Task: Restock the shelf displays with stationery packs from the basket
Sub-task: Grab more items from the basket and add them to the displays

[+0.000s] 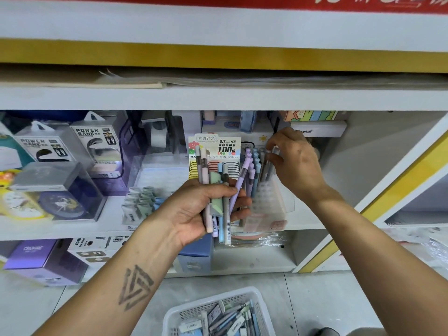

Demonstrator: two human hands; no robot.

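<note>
My left hand (194, 209) grips a bunch of pastel pens (224, 190), pink, blue, grey, green and purple, held upright in front of the shelf. My right hand (294, 161) pinches the top of a grey pen (272, 161) that stands in a clear perforated pen holder (266, 204) on the middle shelf, beside several purple and blue pens (253, 166). A white basket (177, 318) with more stationery packs sits on the floor at the bottom centre.
A pencil-lead display card (218, 145) stands behind the pens. Power bank boxes (97, 141) and clear cases fill the shelf's left side. Purple boxes (38, 258) sit on the lower shelf. A white-and-yellow slanted post (363, 209) borders the right.
</note>
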